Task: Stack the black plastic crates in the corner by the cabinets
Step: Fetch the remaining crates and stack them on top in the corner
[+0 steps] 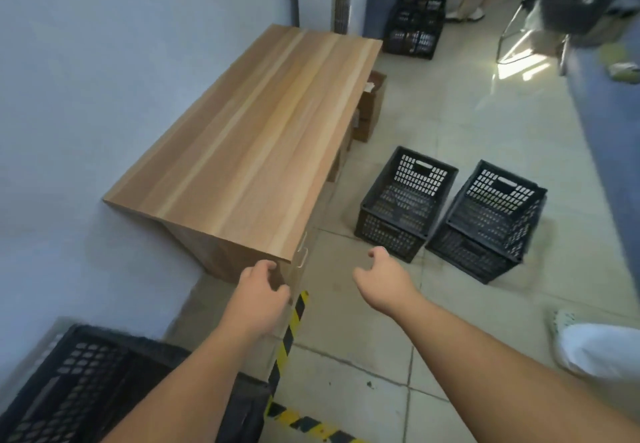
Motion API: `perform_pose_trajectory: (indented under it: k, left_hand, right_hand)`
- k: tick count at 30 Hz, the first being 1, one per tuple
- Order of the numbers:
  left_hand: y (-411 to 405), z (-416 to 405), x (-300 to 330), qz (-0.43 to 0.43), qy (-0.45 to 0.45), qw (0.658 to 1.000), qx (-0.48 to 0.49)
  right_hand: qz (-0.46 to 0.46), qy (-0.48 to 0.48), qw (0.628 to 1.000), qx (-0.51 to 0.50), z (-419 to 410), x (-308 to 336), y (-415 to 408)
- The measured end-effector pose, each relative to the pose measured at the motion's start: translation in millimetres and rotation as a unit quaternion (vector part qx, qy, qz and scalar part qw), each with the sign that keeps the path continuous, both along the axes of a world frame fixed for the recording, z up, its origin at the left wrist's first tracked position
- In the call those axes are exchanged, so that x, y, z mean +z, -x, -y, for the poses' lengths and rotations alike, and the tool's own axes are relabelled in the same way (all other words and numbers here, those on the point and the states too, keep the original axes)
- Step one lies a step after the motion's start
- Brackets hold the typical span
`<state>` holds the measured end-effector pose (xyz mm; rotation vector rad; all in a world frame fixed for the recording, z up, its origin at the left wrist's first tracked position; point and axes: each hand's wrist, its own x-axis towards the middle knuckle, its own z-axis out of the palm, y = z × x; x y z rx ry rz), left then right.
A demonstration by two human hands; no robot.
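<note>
Two black perforated plastic crates stand side by side on the tiled floor ahead of me: a single one [403, 205] on the left and a pile of two nested ones [488, 222] on the right. Another black crate [79, 387] sits at the bottom left, in the corner by the wall, partly under my left forearm. My left hand [263, 290] hovers by the near corner of the wooden cabinet [249, 141], fingers loosely curled, holding nothing. My right hand [382, 278] reaches toward the single crate, fingers apart and empty, a short way from its near wall.
Black-and-yellow hazard tape [289, 331] runs along the floor beside the corner crate. More black crates [414, 23] are stacked at the far end. A person in jeans [609, 131] stands at the right, and a white shoe [595, 349] is at lower right.
</note>
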<state>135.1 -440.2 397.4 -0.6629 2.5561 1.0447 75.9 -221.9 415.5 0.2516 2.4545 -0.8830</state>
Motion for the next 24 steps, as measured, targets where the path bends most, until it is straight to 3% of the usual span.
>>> perform_pose_trajectory:
  k: [12, 24]
  left_hand:
    - [93.7, -204.9, 47.8, -0.017, 0.029, 0.989, -0.143]
    - [205.9, -307.7, 24.3, 0.013, 0.001, 0.967, -0.255]
  right_hand:
    - [-0.022, -0.026, 0.992, -0.122, -226.9, 47.0, 25.4]
    - [0.019, -0.001, 0.970, -0.243, -303.5, 19.2, 85.2]
